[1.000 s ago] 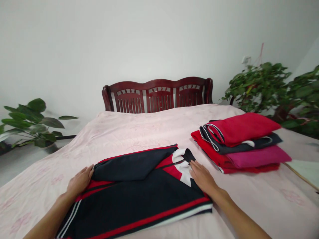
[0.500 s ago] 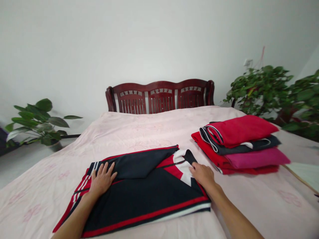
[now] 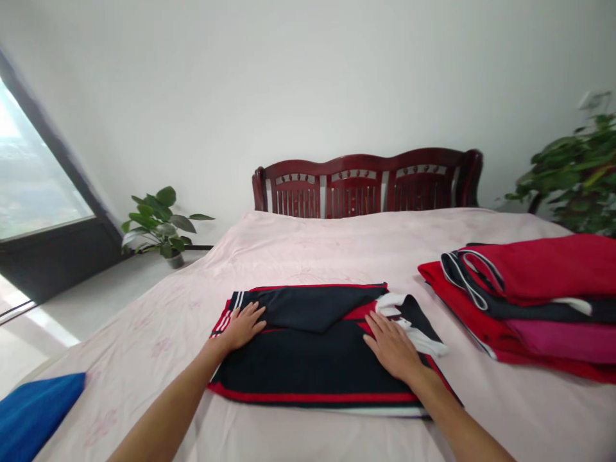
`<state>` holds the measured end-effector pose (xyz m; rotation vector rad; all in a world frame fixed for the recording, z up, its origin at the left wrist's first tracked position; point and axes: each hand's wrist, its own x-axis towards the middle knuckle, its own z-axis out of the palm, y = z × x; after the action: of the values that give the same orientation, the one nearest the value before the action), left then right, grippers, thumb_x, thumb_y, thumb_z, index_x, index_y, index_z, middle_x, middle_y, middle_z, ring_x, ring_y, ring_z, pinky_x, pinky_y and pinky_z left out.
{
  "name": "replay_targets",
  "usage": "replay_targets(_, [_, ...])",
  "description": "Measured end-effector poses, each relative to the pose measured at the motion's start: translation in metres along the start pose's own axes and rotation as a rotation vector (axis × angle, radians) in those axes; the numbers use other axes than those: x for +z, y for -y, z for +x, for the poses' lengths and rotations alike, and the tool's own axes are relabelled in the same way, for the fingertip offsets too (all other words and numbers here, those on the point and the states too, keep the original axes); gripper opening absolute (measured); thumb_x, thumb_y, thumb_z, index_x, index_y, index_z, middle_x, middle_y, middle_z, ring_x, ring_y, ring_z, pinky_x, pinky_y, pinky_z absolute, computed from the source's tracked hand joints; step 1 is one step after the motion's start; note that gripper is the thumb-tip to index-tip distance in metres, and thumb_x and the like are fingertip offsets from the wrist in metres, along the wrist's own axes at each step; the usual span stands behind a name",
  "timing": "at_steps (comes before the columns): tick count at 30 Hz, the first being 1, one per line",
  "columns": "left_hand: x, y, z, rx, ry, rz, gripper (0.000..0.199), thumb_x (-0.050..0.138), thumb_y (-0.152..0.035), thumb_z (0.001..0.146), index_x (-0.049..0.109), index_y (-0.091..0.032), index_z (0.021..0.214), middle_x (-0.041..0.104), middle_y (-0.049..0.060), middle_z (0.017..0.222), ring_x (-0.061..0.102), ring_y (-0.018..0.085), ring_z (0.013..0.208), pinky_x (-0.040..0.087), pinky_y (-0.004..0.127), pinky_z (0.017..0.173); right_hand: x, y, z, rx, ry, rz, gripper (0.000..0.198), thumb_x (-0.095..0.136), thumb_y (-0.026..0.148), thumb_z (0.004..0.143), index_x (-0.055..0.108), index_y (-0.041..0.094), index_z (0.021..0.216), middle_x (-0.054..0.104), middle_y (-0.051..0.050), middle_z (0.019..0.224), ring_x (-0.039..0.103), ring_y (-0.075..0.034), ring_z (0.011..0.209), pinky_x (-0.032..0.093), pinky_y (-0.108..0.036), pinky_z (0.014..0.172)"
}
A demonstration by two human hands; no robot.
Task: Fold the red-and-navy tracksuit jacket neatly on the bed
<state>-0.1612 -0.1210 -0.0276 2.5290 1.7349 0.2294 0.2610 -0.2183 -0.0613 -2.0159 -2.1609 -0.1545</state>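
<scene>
I see a pink bedsheet point(image 3: 337, 250) covering the bed, with a dark red wooden headboard point(image 3: 366, 186) at the far end. To the right lies a stack of folded clothes point(image 3: 534, 298) in red, navy and magenta, well apart from my hands. A potted plant point(image 3: 161, 221) stands on the floor at the left, another leafy plant point(image 3: 577, 170) at the right, and a blue cloth point(image 3: 33, 410) sits at the near left corner. The navy jacket point(image 3: 317, 350) with red and white stripes lies folded flat mid-bed, its white collar turned out at the right. My left hand point(image 3: 243, 325) and right hand point(image 3: 392, 346) both rest flat on it, fingers spread, gripping nothing. I can read no writing.
</scene>
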Motion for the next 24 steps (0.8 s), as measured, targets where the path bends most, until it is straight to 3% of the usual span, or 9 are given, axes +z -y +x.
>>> replay_targets(2, [-0.011,0.016,-0.02,0.013,-0.023,-0.065,0.05,0.036,-0.043,0.097,0.051,-0.025,0.141,0.05,0.006,0.149,0.041,0.022,0.14,0.032,0.042,0.115,-0.005,-0.001,0.002,0.016,0.013,-0.008,0.054,0.041,0.037,0.094,0.05,0.014,0.142,0.046,-0.013,0.149,0.038,-0.029,0.14,0.028,-0.048,0.114])
replay_targets(5, [-0.013,0.037,-0.056,-0.086,-0.187,-0.21,0.052,0.033,-0.044,0.096,0.053,-0.02,0.138,0.058,0.009,0.14,0.049,0.023,0.133,0.038,0.042,0.112,-0.022,0.02,0.013,0.027,-0.05,-0.002,0.049,0.036,0.028,0.095,0.054,0.013,0.138,0.053,-0.014,0.143,0.045,-0.03,0.134,0.03,-0.049,0.113])
replay_targets(8, [0.002,0.047,-0.089,-0.206,-0.315,-0.289,0.053,0.038,-0.046,0.093,0.055,-0.019,0.134,0.062,0.011,0.133,0.055,0.025,0.126,0.041,0.044,0.11,-0.039,0.066,0.032,-0.068,-0.138,0.073,0.049,0.035,0.028,0.096,0.05,0.014,0.141,0.049,-0.011,0.147,0.04,-0.027,0.138,0.028,-0.045,0.115])
replay_targets(12, [0.025,0.044,-0.114,-0.281,-0.323,-0.24,0.05,0.042,-0.044,0.091,0.054,-0.019,0.133,0.055,0.012,0.141,0.047,0.028,0.135,0.035,0.046,0.113,-0.044,0.135,0.061,-0.215,-0.116,0.193,0.054,0.041,0.034,0.096,0.041,0.017,0.148,0.036,-0.01,0.156,0.028,-0.026,0.145,0.021,-0.045,0.119])
replay_targets(17, [0.023,0.045,-0.103,-0.424,-0.252,-0.299,0.052,0.047,-0.043,0.086,0.054,-0.016,0.13,0.058,0.015,0.137,0.047,0.029,0.134,0.034,0.045,0.113,-0.01,0.179,0.071,-0.306,0.066,0.29,0.058,0.038,0.043,0.098,0.038,0.018,0.15,0.031,-0.011,0.158,0.025,-0.026,0.147,0.02,-0.047,0.119])
replay_targets(20, [0.009,0.056,-0.079,-0.52,-0.233,-0.413,0.058,0.046,-0.047,0.085,0.053,-0.011,0.13,0.058,0.019,0.136,0.049,0.031,0.133,0.035,0.044,0.111,0.012,0.183,0.068,-0.319,0.08,0.295,0.055,0.038,0.044,0.098,0.043,0.02,0.147,0.035,-0.011,0.157,0.025,-0.026,0.146,0.016,-0.049,0.119])
replay_targets(24, [-0.011,0.073,-0.044,-0.575,-0.189,-0.488,0.059,0.037,-0.053,0.088,0.061,-0.007,0.116,0.067,0.022,0.122,0.058,0.035,0.122,0.044,0.047,0.101,0.017,0.181,0.066,-0.325,0.06,0.31,0.051,0.038,0.04,0.097,0.046,0.021,0.144,0.037,-0.009,0.156,0.028,-0.025,0.145,0.016,-0.047,0.119])
